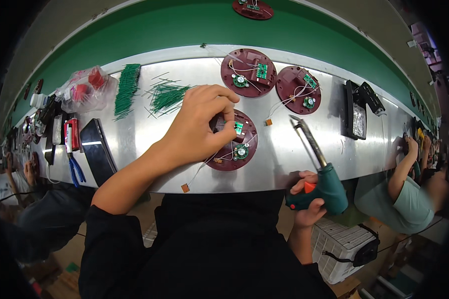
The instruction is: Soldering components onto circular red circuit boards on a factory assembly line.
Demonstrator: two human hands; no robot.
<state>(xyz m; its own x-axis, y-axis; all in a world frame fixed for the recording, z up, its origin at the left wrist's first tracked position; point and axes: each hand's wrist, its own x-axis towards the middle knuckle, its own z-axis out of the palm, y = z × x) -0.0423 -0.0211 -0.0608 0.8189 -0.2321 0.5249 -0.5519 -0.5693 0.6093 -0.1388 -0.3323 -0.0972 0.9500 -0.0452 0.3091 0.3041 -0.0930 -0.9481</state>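
Green wires [167, 98] lie near left fingers [225, 135], grip unclear, half-hiding a maroon disc [252, 143]; right fingers [299, 186] clasp a soldering gun [334, 188].

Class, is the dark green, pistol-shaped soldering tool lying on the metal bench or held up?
Held up: the right hand grips the soldering tool, part of which shows beyond the near edge of the metal bench.

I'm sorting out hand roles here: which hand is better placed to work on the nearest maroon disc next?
The left, most likely: the left hand is over the nearest maroon disc, close to its green board, while the right hand is occupied gripping the soldering gun.
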